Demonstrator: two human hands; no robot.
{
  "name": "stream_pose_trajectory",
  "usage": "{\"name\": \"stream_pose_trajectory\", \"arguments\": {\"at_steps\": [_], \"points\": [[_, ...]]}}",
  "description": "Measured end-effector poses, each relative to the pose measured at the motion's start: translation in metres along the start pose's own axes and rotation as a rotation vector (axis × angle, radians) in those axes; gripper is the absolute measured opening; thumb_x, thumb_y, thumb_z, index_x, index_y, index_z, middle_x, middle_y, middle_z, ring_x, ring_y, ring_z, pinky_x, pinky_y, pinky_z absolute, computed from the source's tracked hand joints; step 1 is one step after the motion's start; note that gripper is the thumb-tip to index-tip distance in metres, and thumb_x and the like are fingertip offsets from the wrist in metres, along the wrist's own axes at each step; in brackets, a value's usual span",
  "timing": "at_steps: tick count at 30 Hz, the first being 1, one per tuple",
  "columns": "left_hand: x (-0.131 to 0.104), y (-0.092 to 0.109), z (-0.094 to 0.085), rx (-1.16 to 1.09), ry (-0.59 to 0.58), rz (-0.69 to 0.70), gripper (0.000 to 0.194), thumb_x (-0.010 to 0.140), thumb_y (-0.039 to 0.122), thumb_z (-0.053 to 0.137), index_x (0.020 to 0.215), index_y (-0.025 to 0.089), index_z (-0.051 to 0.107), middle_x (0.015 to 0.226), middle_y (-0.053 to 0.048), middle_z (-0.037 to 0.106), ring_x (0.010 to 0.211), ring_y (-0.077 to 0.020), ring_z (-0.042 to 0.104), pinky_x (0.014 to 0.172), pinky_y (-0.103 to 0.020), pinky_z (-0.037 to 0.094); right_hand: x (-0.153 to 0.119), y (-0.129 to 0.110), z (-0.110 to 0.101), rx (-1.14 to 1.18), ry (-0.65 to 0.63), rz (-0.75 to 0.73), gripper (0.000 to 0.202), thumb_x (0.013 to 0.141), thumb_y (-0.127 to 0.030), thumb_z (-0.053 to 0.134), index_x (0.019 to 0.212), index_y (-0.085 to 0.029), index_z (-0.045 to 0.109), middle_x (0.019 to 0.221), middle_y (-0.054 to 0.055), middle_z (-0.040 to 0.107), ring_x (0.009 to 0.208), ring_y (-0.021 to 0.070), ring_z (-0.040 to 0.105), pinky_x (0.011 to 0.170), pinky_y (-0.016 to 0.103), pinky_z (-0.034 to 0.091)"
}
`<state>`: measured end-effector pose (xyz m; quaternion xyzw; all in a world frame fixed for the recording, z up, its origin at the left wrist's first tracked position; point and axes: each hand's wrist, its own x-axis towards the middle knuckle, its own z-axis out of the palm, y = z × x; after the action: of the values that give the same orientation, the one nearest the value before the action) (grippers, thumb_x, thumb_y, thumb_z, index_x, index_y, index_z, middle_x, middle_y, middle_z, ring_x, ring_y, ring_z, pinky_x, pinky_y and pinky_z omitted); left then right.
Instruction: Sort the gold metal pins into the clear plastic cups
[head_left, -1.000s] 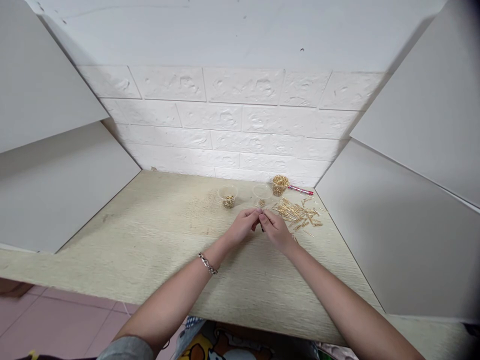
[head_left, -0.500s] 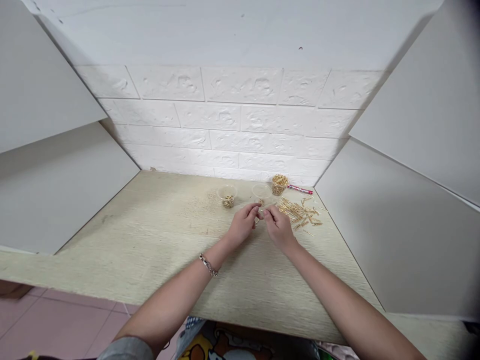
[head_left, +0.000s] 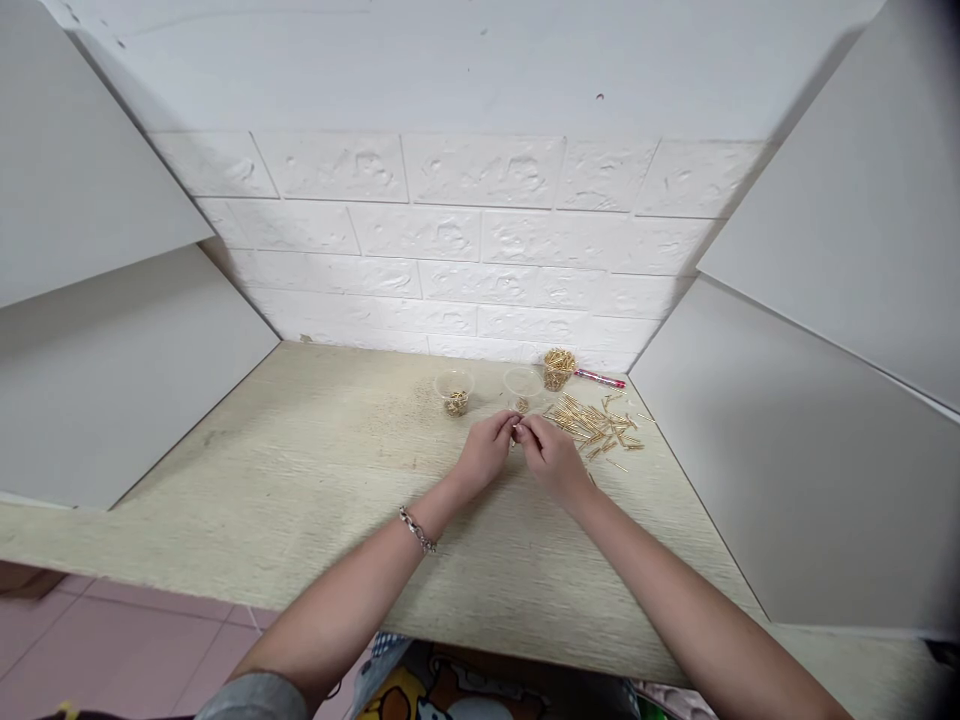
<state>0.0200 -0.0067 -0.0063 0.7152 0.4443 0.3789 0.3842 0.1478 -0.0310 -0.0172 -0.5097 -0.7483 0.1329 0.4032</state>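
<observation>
My left hand (head_left: pixel 484 448) and my right hand (head_left: pixel 551 455) meet fingertip to fingertip over the table. Both are closed in a pinch; whatever small piece sits between the fingers is too small and too covered to name. Just behind them stands a clear plastic cup (head_left: pixel 523 382) with a few small gold bits at its bottom. To its left is another clear cup (head_left: pixel 454 384) holding small gold-coloured pieces (head_left: pixel 456 404). Right of my right hand lies a loose pile of thin gold metal pins (head_left: pixel 596 424).
A third cup, heaped with gold pieces (head_left: pixel 559 368), stands near the white brick-patterned wall (head_left: pixel 442 230). Beside it lies a thin red-and-purple stick (head_left: pixel 600 379). Tiny crumbs (head_left: pixel 405 412) dot the wooden table (head_left: pixel 300 480). Grey panels (head_left: pixel 150 370) rise at both sides.
My right hand has moved slightly left, so its fingertips now touch those of my left hand. The cups and the pile of pins look unmoved.
</observation>
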Motion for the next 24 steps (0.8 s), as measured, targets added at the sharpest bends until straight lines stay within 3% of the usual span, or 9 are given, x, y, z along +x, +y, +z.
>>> {"name": "stream_pose_trajectory", "arguments": {"at_steps": [14, 24], "points": [[0.0010, -0.0008, 0.0008, -0.111, -0.035, -0.028, 0.028, 0.082, 0.025, 0.035, 0.084, 0.014, 0.060, 0.058, 0.002, 0.049, 0.053, -0.0089, 0.041, 0.052, -0.020, 0.036, 0.0002, 0.0017, 0.0005, 0.034, 0.018, -0.016, 0.020, 0.088, -0.027, 0.034, 0.077, -0.020, 0.049, 0.072, 0.003, 0.056, 0.068, 0.0156, 0.051, 0.064, 0.027, 0.038], [0.0000, -0.0012, 0.0018, -0.108, -0.012, -0.028, 0.031, 0.082, 0.025, 0.035, 0.094, 0.014, 0.061, 0.061, 0.000, 0.054, 0.054, -0.0095, 0.044, 0.056, -0.021, 0.038, 0.0017, 0.0020, 0.0003, -0.020, 0.097, -0.113, 0.017, 0.087, -0.024, 0.039, 0.078, -0.019, 0.053, 0.074, 0.004, 0.056, 0.070, 0.0158, 0.052, 0.065, 0.027, 0.040]]}}
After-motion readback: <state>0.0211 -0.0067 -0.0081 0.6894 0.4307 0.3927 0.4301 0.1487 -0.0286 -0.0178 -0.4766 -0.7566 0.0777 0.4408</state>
